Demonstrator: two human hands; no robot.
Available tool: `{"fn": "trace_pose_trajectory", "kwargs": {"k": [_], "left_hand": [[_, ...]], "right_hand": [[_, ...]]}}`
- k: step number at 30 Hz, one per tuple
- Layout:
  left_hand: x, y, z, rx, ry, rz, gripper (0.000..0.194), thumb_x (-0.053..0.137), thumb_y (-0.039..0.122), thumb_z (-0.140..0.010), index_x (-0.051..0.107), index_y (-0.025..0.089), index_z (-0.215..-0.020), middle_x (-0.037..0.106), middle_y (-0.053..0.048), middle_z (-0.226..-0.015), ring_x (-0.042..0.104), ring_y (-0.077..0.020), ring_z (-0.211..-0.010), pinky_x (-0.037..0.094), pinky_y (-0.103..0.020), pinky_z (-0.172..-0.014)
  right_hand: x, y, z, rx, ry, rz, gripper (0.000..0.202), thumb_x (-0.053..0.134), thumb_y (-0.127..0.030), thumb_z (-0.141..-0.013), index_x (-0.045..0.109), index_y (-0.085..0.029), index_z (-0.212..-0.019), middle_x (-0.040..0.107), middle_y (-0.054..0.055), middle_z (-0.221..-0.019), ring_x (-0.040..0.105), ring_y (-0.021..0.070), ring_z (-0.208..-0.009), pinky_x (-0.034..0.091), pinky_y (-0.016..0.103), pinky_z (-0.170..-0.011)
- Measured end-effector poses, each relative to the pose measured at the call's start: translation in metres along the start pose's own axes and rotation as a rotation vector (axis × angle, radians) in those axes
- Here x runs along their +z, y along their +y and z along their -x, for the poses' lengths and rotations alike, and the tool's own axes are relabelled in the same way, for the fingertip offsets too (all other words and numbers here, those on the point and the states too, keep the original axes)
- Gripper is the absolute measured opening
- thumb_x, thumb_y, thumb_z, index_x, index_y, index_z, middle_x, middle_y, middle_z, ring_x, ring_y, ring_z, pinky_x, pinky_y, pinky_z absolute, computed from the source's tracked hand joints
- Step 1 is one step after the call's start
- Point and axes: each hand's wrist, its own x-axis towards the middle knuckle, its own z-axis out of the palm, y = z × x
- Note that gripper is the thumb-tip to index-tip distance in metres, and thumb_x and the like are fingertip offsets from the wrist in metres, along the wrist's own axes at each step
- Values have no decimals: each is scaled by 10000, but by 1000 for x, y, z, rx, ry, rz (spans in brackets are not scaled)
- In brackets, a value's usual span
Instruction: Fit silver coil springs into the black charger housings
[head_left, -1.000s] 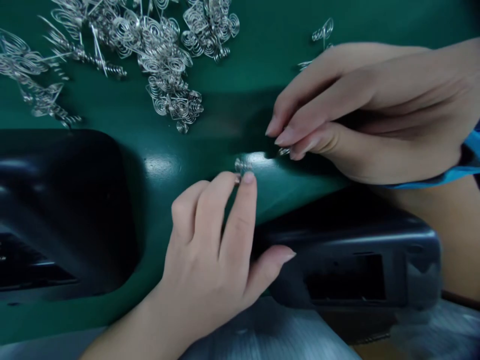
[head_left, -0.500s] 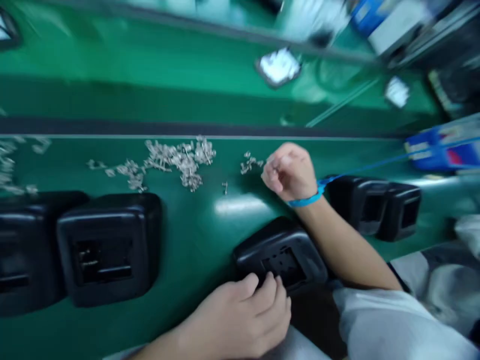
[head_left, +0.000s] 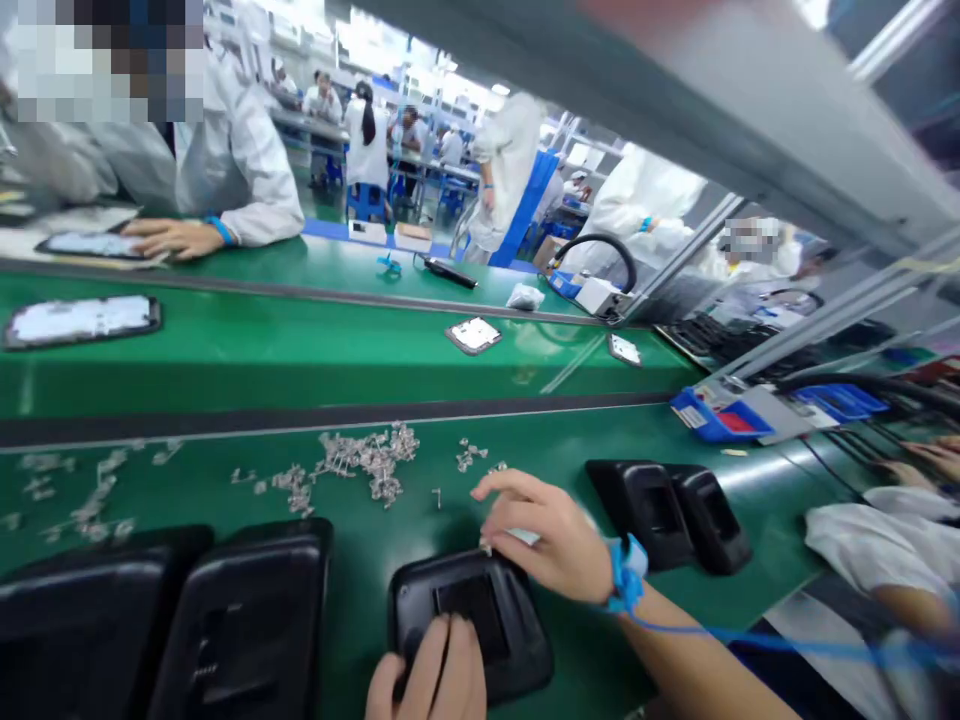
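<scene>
A black plastic housing (head_left: 525, 640) with a rectangular recess lies on the green bench in front of me. My left hand (head_left: 439, 670) rests over its lower left part, fingers on the recess edge and thumb apart; whether it grips anything is hidden. My right hand (head_left: 544, 535), with a blue wrist strap, is at the housing's upper right corner. Its thumb and a finger pinch a tiny light piece (head_left: 486, 546), too small to name. Small metal springs (head_left: 375, 455) lie in loose piles behind the housing, with a single one (head_left: 437, 497) nearer to it.
Two black housings (head_left: 251, 620) stand at left, two more (head_left: 660, 515) at right. Flat devices (head_left: 474, 335) lie on the green strip behind. Blue trays (head_left: 720, 415) sit at back right. A co-worker's hand (head_left: 176, 238) is across the bench; a person's sleeve is at right.
The view has tilted up, showing the room. My right hand has come from beside the small springs to the housing's corner. My left hand has moved further over the housing.
</scene>
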Motion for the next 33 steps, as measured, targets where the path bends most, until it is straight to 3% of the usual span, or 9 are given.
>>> {"fn": "trace_pose_trajectory", "kwargs": {"k": [2, 5, 10, 15, 20, 33], "left_hand": [[-17, 3, -4, -77, -139, 126, 457, 601, 572, -951, 764, 187, -1135, 737, -92, -1211, 606, -290, -1184, 407, -403, -855], [-33, 3, -11, -111, -325, 248, 549, 583, 604, -959, 710, 164, -1262, 688, -90, -1337, 560, -279, -1234, 388, -421, -900], [-39, -1, -16, -101, -412, 261, 566, 621, 597, -939, 702, 150, -1277, 680, -103, -1329, 529, -293, -1262, 377, -400, -894], [-40, 0, -16, -89, -421, 257, 538, 628, 580, -939, 700, 173, -1283, 677, -98, -1338, 536, -295, -1262, 377, -393, -883], [-35, 7, -12, -137, -354, 252, 482, 605, 519, -965, 699, 152, -1264, 690, -83, -1316, 553, -268, -1249, 352, -395, -793], [-35, 10, -14, -169, -358, 270, 483, 700, 498, -910, 712, 142, -1236, 705, -94, -1258, 577, -287, -1204, 339, -391, -780]], "right_hand": [[1, -14, 10, -2, -111, 39, 110, 613, -151, -973, 708, -184, -927, 740, 78, -954, 687, 150, -819, 564, 268, -723], [3, -24, 19, -47, -207, 102, 112, 637, -113, -958, 690, -173, -1036, 749, 66, -912, 656, 176, -823, 544, 311, -747], [11, -28, 18, -53, -270, 149, 153, 586, -68, -958, 702, -162, -992, 736, 76, -930, 617, 178, -791, 511, 323, -712], [16, -29, 9, -105, -280, 262, 212, 520, -98, -993, 724, -152, -978, 729, 84, -931, 608, 178, -783, 495, 317, -691], [16, -30, 4, -146, -346, 324, 258, 492, -131, -1019, 740, -148, -950, 719, 78, -891, 572, 174, -738, 447, 320, -651], [16, -25, 6, -165, -335, 292, 262, 488, -140, -1023, 735, -159, -940, 720, 73, -909, 572, 167, -744, 397, 324, -639]]}}
